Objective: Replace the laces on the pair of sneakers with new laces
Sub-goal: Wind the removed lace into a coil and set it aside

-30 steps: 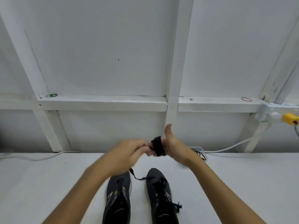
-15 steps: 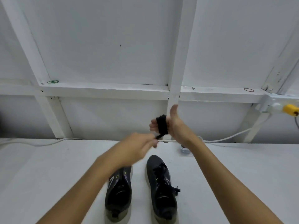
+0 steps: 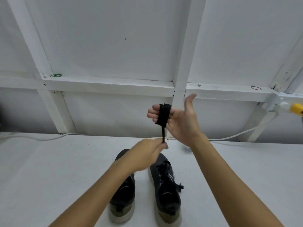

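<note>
The lace (image 3: 163, 116) is coiled round the right hand's (image 3: 177, 118) curled fingers (image 3: 153, 112), thumb out. Its free end hangs straight down to the left hand (image 3: 147, 153), which pinches it just below, above the sneakers (image 3: 164, 182).

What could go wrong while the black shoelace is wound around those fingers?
1. The left hand pinches only the very end of the black flat shoelace; it could slip out, loosening the coil.
2. The coil sits around the curled fingers of the right hand; pulled tighter, it might squeeze them or be hard to slide off.
3. If dropped, it might fall onto the dark grey sneakers and tangle with the right sneaker's laces.
</note>
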